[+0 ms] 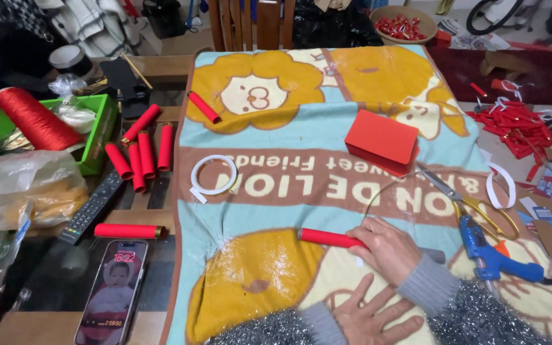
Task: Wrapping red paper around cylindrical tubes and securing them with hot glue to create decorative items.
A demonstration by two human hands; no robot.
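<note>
**Red paper tube under the right hand on the cartoon blanket**

The right hand is closing loosely over one end of a red paper tube, which is lying flat on the blanket. The left hand is resting open, fingers spread, just below it. A folded red card box is sitting further up the blanket, a ring of white tape to its left. Scissors and a blue glue gun are lying right of the hands. More red tubes, a remote and a phone are crowding the left table edge.

Home craft table, cluttered
</note>
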